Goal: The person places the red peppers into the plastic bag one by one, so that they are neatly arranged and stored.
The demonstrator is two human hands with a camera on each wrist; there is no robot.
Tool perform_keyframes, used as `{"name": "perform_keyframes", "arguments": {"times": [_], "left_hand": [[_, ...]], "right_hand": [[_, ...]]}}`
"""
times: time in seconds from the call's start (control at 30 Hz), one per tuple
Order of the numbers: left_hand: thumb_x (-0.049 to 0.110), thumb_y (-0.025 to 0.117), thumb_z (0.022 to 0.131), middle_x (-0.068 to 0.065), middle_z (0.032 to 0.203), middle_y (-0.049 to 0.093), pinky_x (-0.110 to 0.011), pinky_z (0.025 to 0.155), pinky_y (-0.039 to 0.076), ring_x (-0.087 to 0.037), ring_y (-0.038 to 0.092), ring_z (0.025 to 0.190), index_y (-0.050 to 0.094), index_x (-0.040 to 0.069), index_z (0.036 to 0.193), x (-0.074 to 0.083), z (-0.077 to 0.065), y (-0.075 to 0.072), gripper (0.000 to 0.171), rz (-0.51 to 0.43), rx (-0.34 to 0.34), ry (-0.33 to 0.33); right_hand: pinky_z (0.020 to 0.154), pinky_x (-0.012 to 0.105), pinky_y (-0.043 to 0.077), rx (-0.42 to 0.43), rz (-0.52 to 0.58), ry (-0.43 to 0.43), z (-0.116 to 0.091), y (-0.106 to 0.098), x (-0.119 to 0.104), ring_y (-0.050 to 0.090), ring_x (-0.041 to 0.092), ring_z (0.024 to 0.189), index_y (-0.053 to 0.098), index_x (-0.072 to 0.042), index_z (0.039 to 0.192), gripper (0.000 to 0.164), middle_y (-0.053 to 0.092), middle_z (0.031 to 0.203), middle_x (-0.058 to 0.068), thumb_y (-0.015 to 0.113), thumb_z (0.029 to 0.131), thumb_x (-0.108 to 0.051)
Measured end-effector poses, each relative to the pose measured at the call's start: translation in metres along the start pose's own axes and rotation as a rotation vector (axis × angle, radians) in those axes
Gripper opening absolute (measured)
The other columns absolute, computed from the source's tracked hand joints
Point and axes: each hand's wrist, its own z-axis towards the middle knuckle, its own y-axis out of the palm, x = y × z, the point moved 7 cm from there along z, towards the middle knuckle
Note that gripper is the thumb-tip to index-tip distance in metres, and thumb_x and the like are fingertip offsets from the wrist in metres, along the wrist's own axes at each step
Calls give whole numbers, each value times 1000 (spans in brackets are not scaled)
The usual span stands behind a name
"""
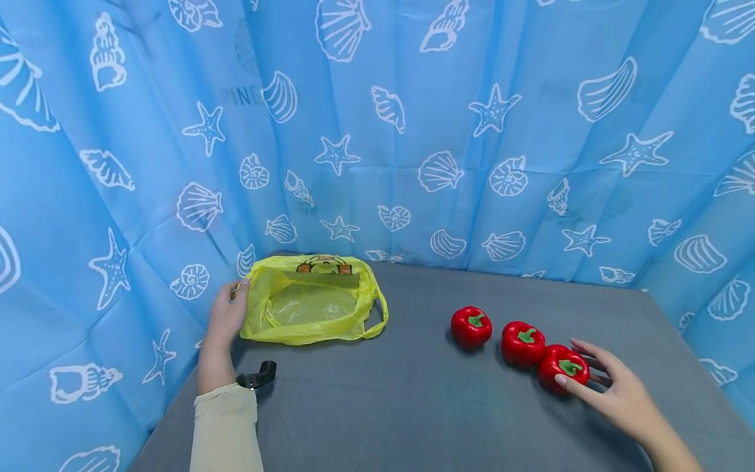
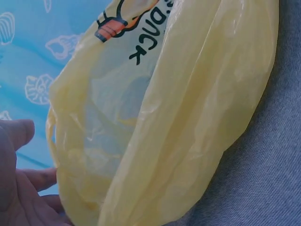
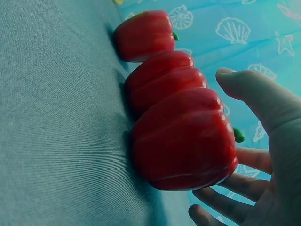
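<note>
A yellow plastic bag (image 1: 312,332) lies on the grey table with its mouth spread wide, a printed duck figure partly visible on it. At its left edge is my left hand (image 1: 227,318); in the left wrist view the fingers (image 2: 40,178) touch the bag's side while the thumb stands apart. Three red bell peppers with green stems sit to the right: one alone (image 1: 470,328), a middle one (image 1: 522,345), and the nearest (image 1: 563,370) close against it. Around the nearest pepper (image 3: 183,141) my right hand (image 1: 616,393) is spread, thumb and fingers on opposite sides, not closed on it.
Blue curtains (image 1: 366,164) with white shells and starfish hang behind and beside the grey table (image 1: 401,406). A black device (image 1: 259,375) sticks out from the left wrist, above the table.
</note>
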Motion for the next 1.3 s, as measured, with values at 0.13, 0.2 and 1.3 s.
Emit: {"name": "perform_keyframes", "arguments": {"times": [0.13, 0.2, 1.3], "left_hand": [[66, 22, 110, -30, 172, 20, -65, 128, 23, -50, 22, 159, 17, 0, 168, -4, 2, 5, 88, 0, -36, -16], [64, 21, 110, -30, 172, 21, -65, 128, 24, -50, 23, 158, 17, 0, 168, -4, 3, 6, 86, -7, -41, -17], [60, 22, 112, -31, 170, 25, -63, 125, 30, -48, 29, 156, 17, -2, 168, -7, 5, 14, 84, -35, -49, -22]], "right_hand": [[94, 66, 57, -15, 20, 22, 1, 2, 4, 43, 58, 131, 36, 4, 160, 91, 41, 153, 38, 79, 95, -45], [95, 67, 57, -22, 29, 35, 1, 3, 6, 43, 59, 132, 34, 4, 160, 92, 40, 153, 39, 79, 95, -45], [84, 54, 64, -56, 32, 29, 4, 11, 14, 50, 58, 127, 37, 3, 158, 96, 43, 151, 39, 84, 91, -46]]}}
